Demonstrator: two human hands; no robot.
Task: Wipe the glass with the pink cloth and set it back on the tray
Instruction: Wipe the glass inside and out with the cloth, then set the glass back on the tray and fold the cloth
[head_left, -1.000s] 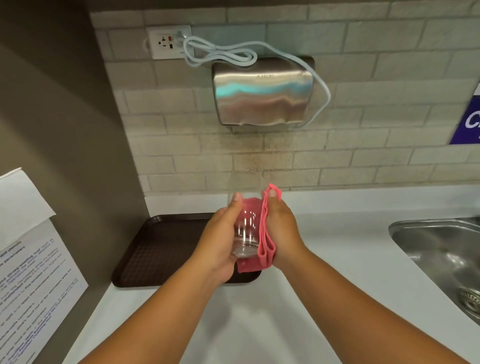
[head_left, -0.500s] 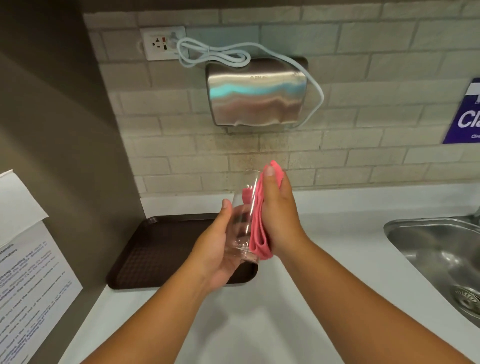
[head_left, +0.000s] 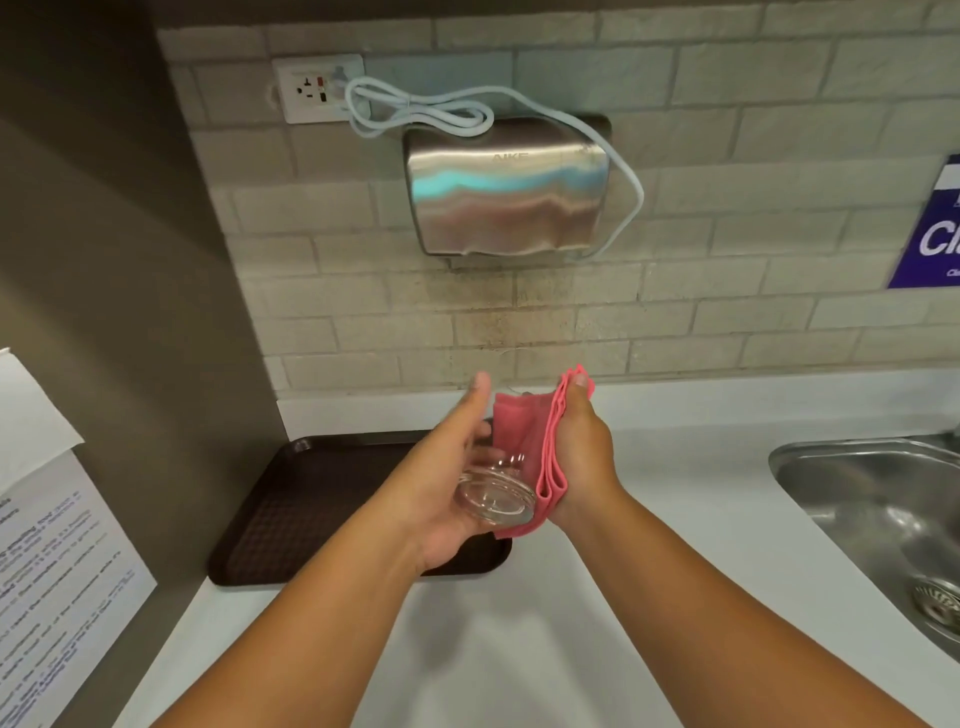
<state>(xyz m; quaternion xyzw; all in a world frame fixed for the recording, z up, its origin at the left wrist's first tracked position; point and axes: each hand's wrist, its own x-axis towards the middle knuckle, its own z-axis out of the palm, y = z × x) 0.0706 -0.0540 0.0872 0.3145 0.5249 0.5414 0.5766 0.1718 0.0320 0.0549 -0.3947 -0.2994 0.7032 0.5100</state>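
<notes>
The glass (head_left: 496, 493) is held in the air above the near right corner of the tray (head_left: 311, 514), tilted so its thick round base faces back toward the camera at about 6 o'clock and its long axis runs away toward the wall at 12 o'clock; the rim is hard to make out against the tiles. The left hand (head_left: 447, 478) cups it from the 9 o'clock side, palm turned inward, fingers stretched along the wall of the glass and wrapped under it. The right hand (head_left: 582, 457) stands at 3 o'clock, pressing the folded pink cloth (head_left: 524, 441) flat against the glass, its fingers closed on the cloth's folds. Both forearms reach in from below over the white counter (head_left: 675, 519). A steel sink (head_left: 872, 499) lies at 3 o'clock, well apart.
</notes>
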